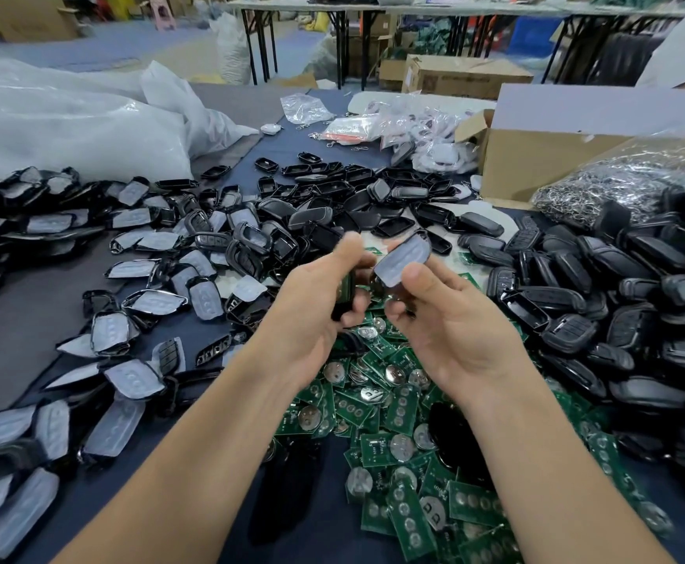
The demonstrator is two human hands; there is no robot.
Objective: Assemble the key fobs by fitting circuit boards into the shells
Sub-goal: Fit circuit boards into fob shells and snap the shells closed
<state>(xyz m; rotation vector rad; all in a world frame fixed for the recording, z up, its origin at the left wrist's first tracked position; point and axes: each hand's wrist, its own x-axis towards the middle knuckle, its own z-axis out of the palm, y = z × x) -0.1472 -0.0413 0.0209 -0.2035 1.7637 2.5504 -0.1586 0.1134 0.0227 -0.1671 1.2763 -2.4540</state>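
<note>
Bright, even indoor light; wide-angle view, sharp only mid-frame.
Diffuse light from above, shadows soft. Glare on the white plastic bags at upper left; sheen on the black shells at right. Motion blur smears the fingertips of the left hand and right hand, the dark shell gripped in the left and the padded shell pinched in the right. Tables along the top edge bow and soften; lower corners stretch.

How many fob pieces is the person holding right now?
2. A black shell is gripped in the left hand. A shell with a grey button pad is pinched by the right hand. Another small part may be hidden between them.
</note>
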